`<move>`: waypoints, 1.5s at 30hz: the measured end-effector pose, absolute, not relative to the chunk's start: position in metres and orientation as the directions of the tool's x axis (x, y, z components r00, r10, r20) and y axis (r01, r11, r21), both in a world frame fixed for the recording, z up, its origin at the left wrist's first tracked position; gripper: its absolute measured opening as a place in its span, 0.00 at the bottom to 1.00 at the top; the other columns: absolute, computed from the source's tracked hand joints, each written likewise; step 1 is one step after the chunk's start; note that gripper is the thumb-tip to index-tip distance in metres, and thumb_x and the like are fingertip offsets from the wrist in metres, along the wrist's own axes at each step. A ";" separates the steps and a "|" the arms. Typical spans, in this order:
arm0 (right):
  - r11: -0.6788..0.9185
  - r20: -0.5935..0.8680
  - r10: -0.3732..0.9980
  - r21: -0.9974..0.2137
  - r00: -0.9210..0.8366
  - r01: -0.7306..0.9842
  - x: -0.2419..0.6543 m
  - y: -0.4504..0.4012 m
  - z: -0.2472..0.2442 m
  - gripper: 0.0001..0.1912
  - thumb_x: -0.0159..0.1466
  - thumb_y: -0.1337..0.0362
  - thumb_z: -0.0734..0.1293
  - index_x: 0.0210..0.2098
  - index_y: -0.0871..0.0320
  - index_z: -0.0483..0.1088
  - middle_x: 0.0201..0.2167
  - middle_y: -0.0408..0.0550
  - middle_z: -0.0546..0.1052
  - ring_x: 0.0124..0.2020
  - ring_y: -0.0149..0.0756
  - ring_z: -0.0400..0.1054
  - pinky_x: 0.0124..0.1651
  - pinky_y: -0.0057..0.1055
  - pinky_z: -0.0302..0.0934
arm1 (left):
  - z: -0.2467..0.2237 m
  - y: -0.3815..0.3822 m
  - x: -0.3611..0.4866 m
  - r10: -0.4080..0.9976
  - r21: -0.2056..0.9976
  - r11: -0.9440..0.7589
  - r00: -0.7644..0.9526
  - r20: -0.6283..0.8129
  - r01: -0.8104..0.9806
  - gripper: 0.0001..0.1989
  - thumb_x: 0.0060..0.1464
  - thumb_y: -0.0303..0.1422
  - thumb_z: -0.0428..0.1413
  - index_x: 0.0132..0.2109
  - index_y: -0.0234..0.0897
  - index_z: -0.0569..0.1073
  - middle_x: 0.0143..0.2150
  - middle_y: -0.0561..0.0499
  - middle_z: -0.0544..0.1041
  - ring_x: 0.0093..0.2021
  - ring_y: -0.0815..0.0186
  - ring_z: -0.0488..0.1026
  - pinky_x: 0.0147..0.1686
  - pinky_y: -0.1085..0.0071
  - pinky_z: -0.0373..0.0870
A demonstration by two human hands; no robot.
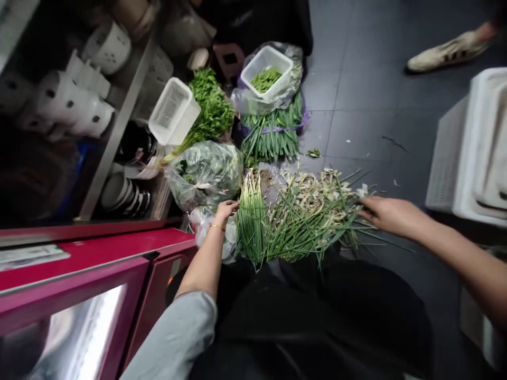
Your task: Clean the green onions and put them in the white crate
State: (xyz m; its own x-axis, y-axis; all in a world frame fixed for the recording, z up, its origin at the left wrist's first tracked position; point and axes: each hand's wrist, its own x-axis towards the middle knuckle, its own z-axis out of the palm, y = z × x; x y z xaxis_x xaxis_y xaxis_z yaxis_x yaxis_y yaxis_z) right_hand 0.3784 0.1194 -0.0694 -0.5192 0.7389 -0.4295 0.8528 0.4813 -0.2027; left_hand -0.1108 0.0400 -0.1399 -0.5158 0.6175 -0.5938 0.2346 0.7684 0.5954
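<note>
My left hand [226, 211] is at the left side of a neat bundle of thin green stalks [252, 221] with pale root ends facing away from me. Its fingers are curled together, and whatever they hold is too small to make out. To the right of the bundle lies a loose, tangled pile of green stalks and pale, dry scraps [312, 211]. My right hand [374, 212] is at the right edge of this pile, slightly blurred, its fingers bent downward; their tips and anything between them are unclear.
Beyond the bundle are a plastic bag of greens [206, 171], leafy greens [214, 105], a white container [172, 111], banded long leaves [273, 134] and a white basket of green pieces [267, 71]. A person's shoe [446, 53] and white crates [467, 142] are at right.
</note>
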 end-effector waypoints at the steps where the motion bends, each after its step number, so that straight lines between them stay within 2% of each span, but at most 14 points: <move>1: 0.539 -0.505 0.648 -0.226 -0.571 0.811 0.350 0.122 -0.082 0.15 0.67 0.56 0.59 0.45 0.58 0.72 0.42 0.58 0.79 0.39 0.45 0.75 0.35 0.34 0.63 | -0.156 0.036 -0.120 0.603 0.581 0.781 -0.518 -0.607 0.228 0.12 0.41 0.38 0.62 0.30 0.32 0.75 0.30 0.44 0.79 0.26 0.69 0.72 0.24 0.75 0.64; 3: 0.631 -0.621 0.501 -0.215 -0.603 0.745 0.298 0.127 -0.103 0.15 0.68 0.62 0.58 0.46 0.61 0.72 0.42 0.58 0.79 0.41 0.45 0.75 0.36 0.33 0.63 | -0.186 0.037 -0.132 0.579 0.549 0.803 -0.518 -0.630 0.231 0.12 0.43 0.37 0.62 0.32 0.32 0.76 0.30 0.43 0.80 0.28 0.67 0.74 0.25 0.74 0.66; 6: 0.739 -0.676 0.381 -0.187 -0.630 0.647 0.240 0.129 -0.128 0.13 0.65 0.70 0.58 0.44 0.64 0.72 0.39 0.61 0.78 0.38 0.45 0.75 0.35 0.32 0.63 | -0.230 0.053 -0.145 0.551 0.493 0.828 -0.544 -0.633 0.265 0.11 0.44 0.35 0.61 0.36 0.32 0.77 0.36 0.41 0.81 0.38 0.60 0.77 0.33 0.70 0.70; 10: 0.772 -0.620 0.281 -0.308 -0.733 0.556 0.202 0.121 -0.151 0.15 0.68 0.66 0.57 0.47 0.63 0.71 0.40 0.60 0.77 0.38 0.46 0.76 0.34 0.33 0.64 | -0.288 0.079 -0.160 0.498 0.402 0.864 -0.634 -0.592 0.303 0.15 0.44 0.32 0.62 0.42 0.31 0.77 0.50 0.33 0.78 0.55 0.52 0.73 0.47 0.66 0.68; 14: 0.765 -0.711 0.226 -0.294 -0.666 0.573 0.200 0.112 -0.174 0.16 0.64 0.74 0.57 0.46 0.64 0.72 0.40 0.60 0.77 0.37 0.45 0.77 0.35 0.33 0.65 | -0.332 0.085 -0.160 0.396 0.305 0.916 -0.704 -0.590 0.260 0.25 0.44 0.38 0.64 0.46 0.22 0.74 0.50 0.20 0.74 0.55 0.43 0.72 0.48 0.59 0.68; 17: 0.734 -0.744 0.203 -0.315 -0.637 0.602 0.206 0.110 -0.189 0.16 0.63 0.74 0.58 0.47 0.64 0.72 0.40 0.61 0.78 0.37 0.47 0.77 0.35 0.34 0.66 | -0.349 0.080 -0.148 0.384 0.309 0.919 -0.721 -0.577 0.243 0.32 0.44 0.44 0.64 0.50 0.22 0.71 0.50 0.21 0.74 0.53 0.43 0.74 0.46 0.57 0.69; 21: 0.711 -0.750 0.201 -0.330 -0.630 0.621 0.206 0.112 -0.199 0.16 0.62 0.75 0.60 0.47 0.65 0.72 0.39 0.62 0.78 0.38 0.46 0.77 0.36 0.34 0.67 | -0.351 0.072 -0.118 0.527 0.430 0.845 -0.638 -0.561 0.318 0.25 0.46 0.41 0.64 0.50 0.32 0.74 0.47 0.36 0.79 0.48 0.54 0.76 0.47 0.64 0.69; 23: 0.714 -0.754 0.204 -0.321 -0.624 0.622 0.203 0.115 -0.200 0.17 0.61 0.77 0.59 0.47 0.65 0.72 0.39 0.62 0.78 0.38 0.45 0.77 0.37 0.33 0.67 | -0.348 0.070 -0.103 0.597 0.477 0.798 -0.594 -0.539 0.369 0.24 0.46 0.38 0.64 0.51 0.36 0.74 0.48 0.39 0.79 0.50 0.55 0.75 0.49 0.65 0.69; 26: 0.718 -0.724 0.225 -0.330 -0.652 0.613 0.200 0.119 -0.199 0.15 0.63 0.75 0.59 0.46 0.65 0.72 0.38 0.61 0.78 0.38 0.45 0.77 0.37 0.33 0.67 | -0.344 0.070 -0.094 0.626 0.453 0.776 -0.618 -0.476 0.438 0.25 0.47 0.37 0.63 0.52 0.33 0.73 0.51 0.36 0.76 0.55 0.49 0.71 0.53 0.60 0.65; 29: 0.715 -0.683 0.267 -0.333 -0.680 0.615 0.202 0.120 -0.202 0.13 0.65 0.69 0.60 0.46 0.65 0.72 0.39 0.61 0.78 0.37 0.45 0.77 0.36 0.33 0.67 | -0.345 0.077 -0.101 0.640 0.433 0.767 -0.613 -0.463 0.474 0.25 0.48 0.41 0.62 0.49 0.29 0.74 0.51 0.32 0.74 0.56 0.49 0.70 0.53 0.60 0.64; 32: 0.730 -0.689 0.290 -0.289 -0.665 0.619 0.207 0.117 -0.209 0.14 0.64 0.72 0.59 0.45 0.64 0.72 0.37 0.60 0.78 0.34 0.43 0.76 0.33 0.31 0.65 | -0.351 0.089 -0.108 0.630 0.443 0.776 -0.583 -0.513 0.449 0.31 0.41 0.42 0.66 0.51 0.32 0.71 0.49 0.34 0.76 0.50 0.51 0.74 0.49 0.59 0.67; 34: 0.744 -0.685 0.273 -0.294 -0.675 0.600 0.209 0.117 -0.213 0.15 0.63 0.74 0.58 0.44 0.64 0.73 0.35 0.59 0.78 0.33 0.43 0.76 0.33 0.30 0.64 | -0.354 0.097 -0.113 0.587 0.440 0.808 -0.611 -0.531 0.392 0.32 0.37 0.38 0.67 0.51 0.33 0.70 0.48 0.35 0.77 0.49 0.50 0.75 0.47 0.59 0.68; 39: 0.733 -0.675 0.263 -0.324 -0.689 0.597 0.205 0.122 -0.209 0.13 0.65 0.70 0.59 0.45 0.64 0.72 0.37 0.60 0.78 0.35 0.45 0.77 0.34 0.33 0.65 | -0.343 0.098 -0.141 0.536 0.494 0.823 -0.673 -0.509 0.282 0.18 0.42 0.27 0.59 0.44 0.34 0.74 0.44 0.38 0.79 0.48 0.52 0.75 0.46 0.64 0.68; 45: 0.747 -0.687 0.266 -0.297 -0.677 0.595 0.203 0.120 -0.206 0.14 0.65 0.71 0.58 0.47 0.65 0.72 0.37 0.61 0.78 0.36 0.46 0.77 0.34 0.33 0.66 | -0.329 0.081 -0.149 0.614 0.622 0.748 -0.597 -0.516 0.231 0.18 0.43 0.26 0.51 0.43 0.33 0.76 0.39 0.48 0.81 0.39 0.64 0.77 0.40 0.72 0.71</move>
